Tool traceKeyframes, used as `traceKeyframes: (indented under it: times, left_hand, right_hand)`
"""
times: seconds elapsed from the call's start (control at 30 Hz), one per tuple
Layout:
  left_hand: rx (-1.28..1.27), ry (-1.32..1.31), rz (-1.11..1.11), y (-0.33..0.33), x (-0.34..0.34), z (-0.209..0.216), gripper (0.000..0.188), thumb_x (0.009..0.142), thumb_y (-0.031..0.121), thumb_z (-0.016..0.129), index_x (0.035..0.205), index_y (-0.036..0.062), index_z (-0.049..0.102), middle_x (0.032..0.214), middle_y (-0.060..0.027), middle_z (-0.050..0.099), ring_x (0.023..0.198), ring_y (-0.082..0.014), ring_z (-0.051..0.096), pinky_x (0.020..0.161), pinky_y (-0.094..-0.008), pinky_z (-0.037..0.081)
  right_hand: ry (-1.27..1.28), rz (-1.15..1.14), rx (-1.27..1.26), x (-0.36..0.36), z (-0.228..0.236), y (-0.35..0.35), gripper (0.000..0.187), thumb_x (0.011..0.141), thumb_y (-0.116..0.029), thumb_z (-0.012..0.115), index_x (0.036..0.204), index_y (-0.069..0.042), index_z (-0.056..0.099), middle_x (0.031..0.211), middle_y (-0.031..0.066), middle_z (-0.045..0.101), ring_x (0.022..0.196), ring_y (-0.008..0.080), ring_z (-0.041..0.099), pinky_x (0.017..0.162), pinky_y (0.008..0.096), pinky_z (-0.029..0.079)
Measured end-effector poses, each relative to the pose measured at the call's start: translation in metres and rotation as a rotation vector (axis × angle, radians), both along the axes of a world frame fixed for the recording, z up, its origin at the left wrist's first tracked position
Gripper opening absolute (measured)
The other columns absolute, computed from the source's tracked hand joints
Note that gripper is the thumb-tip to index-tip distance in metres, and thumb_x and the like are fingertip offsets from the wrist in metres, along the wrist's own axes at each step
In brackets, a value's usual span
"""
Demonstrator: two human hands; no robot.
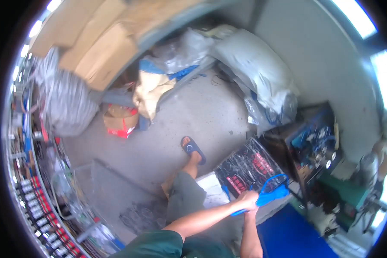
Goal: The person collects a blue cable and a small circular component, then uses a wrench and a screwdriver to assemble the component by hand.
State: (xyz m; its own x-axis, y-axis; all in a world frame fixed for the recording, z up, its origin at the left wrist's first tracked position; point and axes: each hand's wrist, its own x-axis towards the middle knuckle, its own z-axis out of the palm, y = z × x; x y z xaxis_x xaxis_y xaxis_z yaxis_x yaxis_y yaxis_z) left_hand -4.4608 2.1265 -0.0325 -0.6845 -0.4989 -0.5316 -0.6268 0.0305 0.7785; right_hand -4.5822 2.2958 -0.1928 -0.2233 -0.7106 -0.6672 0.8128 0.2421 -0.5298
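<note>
My left hand (246, 199) is closed on a bright blue, cloth-like piece (273, 195) with a thin loop along its upper edge; its exact kind does not show. Just below, my right hand (251, 209) meets the left one and is closed too, its fingers mostly hidden; it seems to grip the same piece. More of the blue material trails out to the left of the hands. Under and beyond them lies a black box (245, 165) with red print and a scuffed, wrapped top. A white sheet or carton (214, 189) sits against its left side.
A blue panel (292, 234) stands close at the right, beside a green machine (344, 193). Past the box is a dark cabinet (316, 137) with tools and spools. Sacks (253, 60), cardboard (103, 51) and a red carton (121, 122) line the far side; stocked shelves (41, 210) run left.
</note>
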Motion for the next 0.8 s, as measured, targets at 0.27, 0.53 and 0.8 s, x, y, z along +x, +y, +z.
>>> traceKeyframes:
  times: [0.27,0.53,0.8]
  left_hand:
    - [-0.100,0.302,-0.109,-0.077,0.138,0.154,0.029,0.063,0.026,0.074,0.074,-0.0007,0.073,0.074,-0.0226,0.071,0.074,-0.0375,0.072,0.068,-0.0480,0.057]
    - [0.108,0.159,0.533,-0.030,0.557,0.281,0.061,0.076,0.055,0.082,0.089,-0.0021,0.064,0.082,-0.0185,0.069,0.075,-0.0311,0.068,0.069,-0.0449,0.052]
    - [-0.347,-0.151,1.941,0.222,0.701,0.384,0.054,0.077,0.044,0.085,0.105,0.0027,0.066,0.089,-0.0119,0.068,0.080,-0.0222,0.065,0.074,-0.0389,0.053]
  right_hand:
    - [-0.297,0.021,0.303,0.025,0.225,-0.088,0.061,0.095,-0.062,0.046,0.120,-0.010,0.065,0.122,0.0156,0.068,0.116,0.0341,0.062,0.105,0.0545,0.046]
    - [-0.298,0.339,0.554,0.307,0.353,-0.265,0.031,0.104,-0.029,0.046,0.078,-0.014,0.052,0.054,-0.0082,0.027,0.043,0.0058,0.023,0.038,0.0237,0.016]
    - [-0.770,1.277,0.328,0.685,0.504,-0.284,0.031,0.102,-0.033,0.051,0.078,-0.013,0.051,0.061,-0.0049,0.033,0.054,0.0104,0.030,0.053,0.0278,0.029]
